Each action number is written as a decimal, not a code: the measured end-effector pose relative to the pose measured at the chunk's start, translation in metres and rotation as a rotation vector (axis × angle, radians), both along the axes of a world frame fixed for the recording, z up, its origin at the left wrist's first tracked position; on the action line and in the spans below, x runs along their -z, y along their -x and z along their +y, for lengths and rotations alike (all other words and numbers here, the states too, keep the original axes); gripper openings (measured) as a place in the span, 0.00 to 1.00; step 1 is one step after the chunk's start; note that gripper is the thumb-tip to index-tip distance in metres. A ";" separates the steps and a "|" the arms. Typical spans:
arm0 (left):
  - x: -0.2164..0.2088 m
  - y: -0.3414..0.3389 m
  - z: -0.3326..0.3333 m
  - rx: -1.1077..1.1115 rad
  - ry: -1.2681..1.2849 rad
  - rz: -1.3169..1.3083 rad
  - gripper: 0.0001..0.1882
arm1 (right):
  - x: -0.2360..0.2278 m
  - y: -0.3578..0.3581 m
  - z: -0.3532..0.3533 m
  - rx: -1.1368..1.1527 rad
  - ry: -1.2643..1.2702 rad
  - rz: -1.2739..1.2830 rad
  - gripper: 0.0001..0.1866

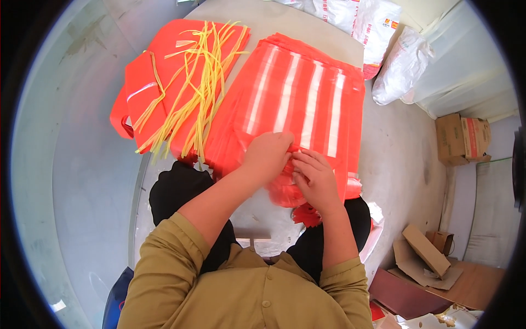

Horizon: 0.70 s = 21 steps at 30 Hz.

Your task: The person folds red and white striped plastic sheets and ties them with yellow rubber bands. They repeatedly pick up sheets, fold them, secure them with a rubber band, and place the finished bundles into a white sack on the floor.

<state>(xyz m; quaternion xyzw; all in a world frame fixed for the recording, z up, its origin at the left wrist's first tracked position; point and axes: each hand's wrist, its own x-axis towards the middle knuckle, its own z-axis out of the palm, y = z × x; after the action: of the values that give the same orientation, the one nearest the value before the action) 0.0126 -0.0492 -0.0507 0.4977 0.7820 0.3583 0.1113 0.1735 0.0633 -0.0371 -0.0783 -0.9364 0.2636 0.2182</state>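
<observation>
The left hand (268, 157) and right hand (316, 176) both pinch the red plastic (298, 101), with yellow strings (205, 82) at ten o'clock and white sacks (377, 30) at one o'clock.

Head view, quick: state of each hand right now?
Left hand: closed, pinching gathered red plastic.
Right hand: fingers curled against the same plastic; whether its grip is closed cannot be told.
</observation>
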 end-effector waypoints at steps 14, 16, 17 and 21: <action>-0.015 0.015 -0.031 0.222 -0.086 0.335 0.19 | 0.001 0.011 0.009 0.017 -0.111 -0.070 0.19; -0.007 0.018 -0.030 0.222 -0.068 0.376 0.19 | -0.001 0.013 0.010 0.019 -0.135 -0.091 0.19; -0.004 0.020 -0.029 0.222 -0.062 0.397 0.19 | -0.001 0.013 0.010 0.020 -0.154 -0.093 0.20; 0.000 0.021 -0.028 0.222 -0.052 0.385 0.18 | -0.005 0.013 0.009 0.021 -0.219 -0.116 0.20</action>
<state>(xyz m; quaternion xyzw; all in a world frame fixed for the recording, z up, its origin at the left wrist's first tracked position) -0.0086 -0.0773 -0.0505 0.6428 0.7196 0.2625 -0.0141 0.1601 0.0718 -0.0322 -0.0789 -0.9698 0.1524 0.1735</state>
